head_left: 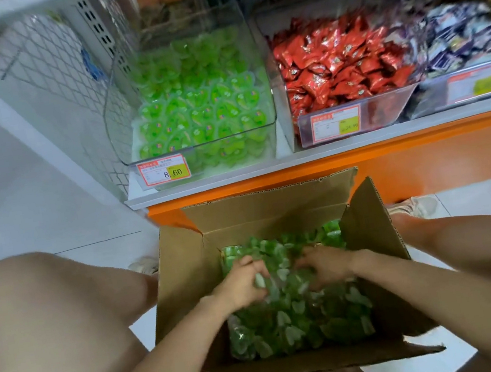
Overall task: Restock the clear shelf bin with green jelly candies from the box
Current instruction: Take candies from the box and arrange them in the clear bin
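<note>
1. Green candies [295,322] fill the cardboard box [187,275], which stands open on the floor between the person's knees. Set there, it lets both hands drop straight in.
2. Left hand [242,284] and right hand [328,267] lie close together in the far half of the heap. Each has its fingers curled down into the candies and grips a clutch of them. A pale candy shows pinched in the left. The right's fingertips are buried, so how much it holds cannot be told.
3. Keeping the hands this near each other probably serves to scoop one larger load per trip.
4. Ahead of and above the hands, a little to their left, the clear bin [199,143] sits on the shelf [359,143]. It holds the same candies in rough layers and looks to have room near its rim.
5. Beyond the right hand, a neighbouring bin holds red packets [337,65].
6. Just past the hands, the far flap [272,204] stands up against the shelf front, which keeps the box mouth clear.
</note>
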Demonstrator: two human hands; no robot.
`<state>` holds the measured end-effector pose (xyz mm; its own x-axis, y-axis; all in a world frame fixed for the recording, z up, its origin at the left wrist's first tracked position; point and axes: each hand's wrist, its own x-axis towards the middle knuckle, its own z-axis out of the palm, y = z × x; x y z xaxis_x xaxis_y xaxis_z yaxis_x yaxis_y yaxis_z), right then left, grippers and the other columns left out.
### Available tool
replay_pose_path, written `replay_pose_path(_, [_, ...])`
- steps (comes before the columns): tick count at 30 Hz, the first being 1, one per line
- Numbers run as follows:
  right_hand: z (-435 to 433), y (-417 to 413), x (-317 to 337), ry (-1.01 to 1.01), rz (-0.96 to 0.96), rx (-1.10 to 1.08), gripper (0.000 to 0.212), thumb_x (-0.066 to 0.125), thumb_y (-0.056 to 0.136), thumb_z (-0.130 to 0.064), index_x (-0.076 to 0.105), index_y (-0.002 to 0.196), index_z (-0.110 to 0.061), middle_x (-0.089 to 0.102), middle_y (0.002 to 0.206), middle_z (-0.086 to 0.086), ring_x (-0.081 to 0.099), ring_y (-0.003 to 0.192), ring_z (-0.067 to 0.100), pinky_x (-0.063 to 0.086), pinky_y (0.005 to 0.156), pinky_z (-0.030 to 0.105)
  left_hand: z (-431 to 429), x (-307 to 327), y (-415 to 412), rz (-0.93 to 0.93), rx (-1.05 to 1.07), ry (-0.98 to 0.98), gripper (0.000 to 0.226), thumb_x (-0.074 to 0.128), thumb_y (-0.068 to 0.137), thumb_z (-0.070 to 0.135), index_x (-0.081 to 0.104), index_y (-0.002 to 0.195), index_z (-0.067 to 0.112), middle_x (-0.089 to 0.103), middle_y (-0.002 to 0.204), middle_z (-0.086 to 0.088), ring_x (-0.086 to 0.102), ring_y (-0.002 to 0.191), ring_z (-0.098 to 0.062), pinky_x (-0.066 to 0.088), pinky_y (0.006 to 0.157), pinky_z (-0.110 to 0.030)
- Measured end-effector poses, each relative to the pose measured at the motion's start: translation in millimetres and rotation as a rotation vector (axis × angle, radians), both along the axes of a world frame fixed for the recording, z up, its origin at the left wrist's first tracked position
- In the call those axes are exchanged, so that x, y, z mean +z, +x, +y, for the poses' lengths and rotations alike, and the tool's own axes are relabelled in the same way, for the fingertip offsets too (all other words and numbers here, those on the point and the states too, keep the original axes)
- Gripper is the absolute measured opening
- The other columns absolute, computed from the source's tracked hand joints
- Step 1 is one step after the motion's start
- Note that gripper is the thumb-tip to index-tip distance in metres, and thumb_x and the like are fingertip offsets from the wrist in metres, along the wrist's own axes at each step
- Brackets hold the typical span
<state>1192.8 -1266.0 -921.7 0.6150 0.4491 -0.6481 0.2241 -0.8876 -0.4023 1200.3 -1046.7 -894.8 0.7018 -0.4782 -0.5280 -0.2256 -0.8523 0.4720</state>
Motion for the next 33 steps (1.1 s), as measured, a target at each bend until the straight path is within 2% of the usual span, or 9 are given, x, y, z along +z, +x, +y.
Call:
replay_pose_path(7, [-32.1, 4.3, 107.5, 0.197, -0.220, -0.230, 0.055, 0.069, 0.081, -0.037, 0.049, 0.131, -0.028, 0.045, 0.122, -0.001, 0.041, 0.116, 0.016, 0.039, 0.100, 0.032, -13.5, 111.2, 43.0, -0.260, -0.054, -0.100, 0.032, 0.071, 0.079, 0.025, 0.062, 0.108, 0.017, 0.050, 0.114, -0.005, 0.046, 0.112, -0.019, 0.033, 0.090, -0.024])
replay_pose_path(11, [-43.1, 5.1, 156.6, 0.296, -0.350, -0.299, 0.051, 0.073, 0.077, -0.034, 0.053, 0.124, -0.034, 0.044, 0.112, -0.016, 0.042, 0.112, 0.009, 0.037, 0.098, 0.027, -7.2, 187.9, 55.2, -0.423, -0.030, -0.266, 0.028, 0.074, 0.076, 0.019, 0.065, 0.102, 0.019, 0.057, 0.107, -0.005, 0.052, 0.104, -0.018, 0.037, 0.089, -0.024])
replay_pose_path(17, [-28.6, 15.1, 218.7, 0.415, -0.513, -0.336, 0.048, 0.078, 0.072, -0.020, 0.055, 0.108, -0.043, 0.048, 0.106, -0.009, 0.046, 0.102, 0.004, 0.033, 0.088, 0.012, 6.5, 275.1, 96.8, -0.671, 0.079, -0.337, 0.027, 0.075, 0.076, 0.019, 0.066, 0.101, 0.013, 0.061, 0.108, -0.009, 0.053, 0.105, -0.021, 0.033, 0.083, -0.022])
replay_pose_path(19, [-20.3, 20.1, 235.2, 0.454, -0.550, -0.345, 0.048, 0.077, 0.068, -0.028, 0.051, 0.103, -0.048, 0.048, 0.106, -0.011, 0.047, 0.103, 0.003, 0.033, 0.089, 0.011, 9.0, 280.2, 122.6, -0.708, 0.164, -0.251, 0.029, 0.074, 0.076, 0.020, 0.066, 0.104, 0.014, 0.059, 0.111, -0.012, 0.053, 0.108, -0.024, 0.029, 0.077, -0.021])
replay_pose_path(21, [-8.9, 27.6, 248.7, 0.469, -0.581, -0.351, 0.047, 0.065, 0.061, -0.047, 0.053, 0.107, -0.042, 0.048, 0.106, -0.011, 0.049, 0.105, 0.006, 0.033, 0.092, 0.012, 10.6, 273.5, 145.9, -0.673, 0.213, -0.143, 0.031, 0.073, 0.076, 0.021, 0.066, 0.106, 0.015, 0.060, 0.115, -0.014, 0.053, 0.110, -0.026, 0.033, 0.079, -0.022])
replay_pose_path(25, [17.0, 60.0, 267.7, 0.467, -0.668, -0.298, 0.073, 0.052, 0.055, -0.059, 0.058, 0.120, -0.027, 0.043, 0.102, -0.018, 0.046, 0.104, 0.008, 0.032, 0.094, 0.015, 11.7, 246.6, 174.8, -0.512, 0.193, 0.016, 0.032, 0.069, 0.079, 0.021, 0.064, 0.109, 0.010, 0.062, 0.118, -0.011, 0.054, 0.113, -0.026, 0.039, 0.085, -0.024])
replay_pose_path(27, [31.4, 84.6, 276.6, 0.427, -0.665, -0.283, 0.074, 0.060, 0.058, -0.056, 0.057, 0.125, -0.024, 0.042, 0.100, -0.015, 0.044, 0.102, 0.007, 0.030, 0.091, 0.013, 13.3, 236.5, 185.3, -0.490, 0.191, 0.064, 0.031, 0.069, 0.080, 0.024, 0.064, 0.109, 0.013, 0.062, 0.120, -0.007, 0.054, 0.114, -0.023, 0.040, 0.089, -0.024])
replay_pose_path(29, [46.3, 112.9, 280.3, 0.380, -0.682, -0.295, 0.062, 0.074, 0.070, -0.040, 0.057, 0.126, -0.023, 0.044, 0.103, -0.005, 0.045, 0.105, 0.012, 0.031, 0.091, 0.016, 16.0, 229.0, 196.8, -0.482, 0.217, 0.067, 0.030, 0.071, 0.079, 0.026, 0.065, 0.107, 0.016, 0.062, 0.120, -0.006, 0.055, 0.113, -0.022, 0.043, 0.089, -0.025])
replay_pose_path(33, [74.3, 166.9, 273.6, 0.294, -0.696, -0.356, 0.058, 0.075, 0.076, -0.031, 0.055, 0.130, -0.021, 0.048, 0.113, 0.009, 0.047, 0.115, 0.028, 0.031, 0.098, 0.024, 24.2, 218.0, 210.0, -0.484, 0.223, 0.089, 0.028, 0.068, 0.080, 0.030, 0.065, 0.106, 0.021, 0.059, 0.121, -0.006, 0.055, 0.111, -0.022, 0.046, 0.091, -0.029])
